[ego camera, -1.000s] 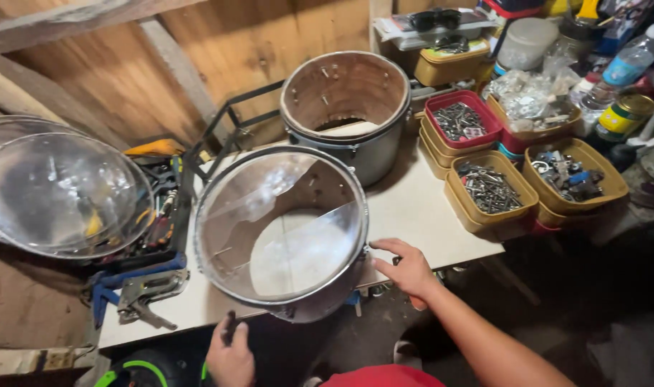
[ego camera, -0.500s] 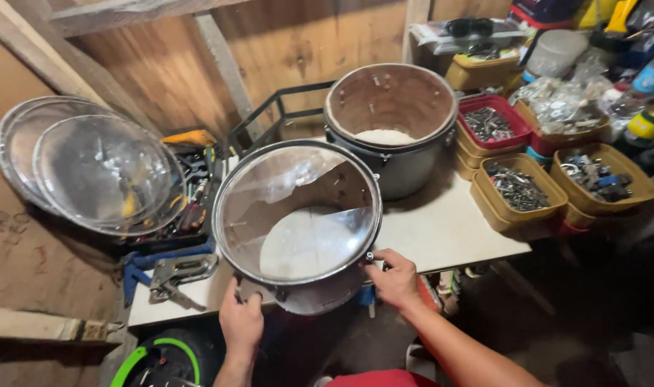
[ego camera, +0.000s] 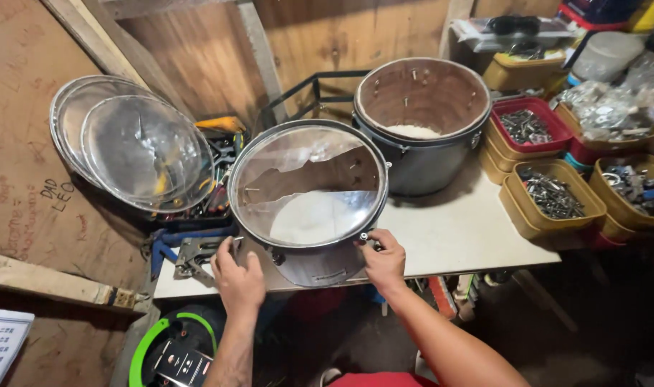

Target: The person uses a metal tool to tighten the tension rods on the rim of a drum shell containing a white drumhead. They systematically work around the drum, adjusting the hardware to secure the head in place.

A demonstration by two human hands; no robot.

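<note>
A drum shell (ego camera: 309,269) with a clear drumhead (ego camera: 307,185) and a dark hoop stands at the near edge of a white table (ego camera: 456,233). My left hand (ego camera: 237,278) presses against the shell's lower left side, fingers closed around the rim area. At the hoop's lower right, my right hand (ego camera: 384,259) pinches a small metal tension fitting (ego camera: 365,238). A second, open drum shell (ego camera: 420,122) without a head stands behind, to the right.
Clear drumheads (ego camera: 137,147) lean stacked against the wooden wall at left, above a tool tray. Yellow and red bins of metal hardware (ego camera: 552,193) line the table's right side. A green-rimmed round object (ego camera: 171,344) lies on the floor below.
My left hand has come up from below the table edge onto the drum's left side. My right hand stays at the hoop's lower right. The view has shifted left.
</note>
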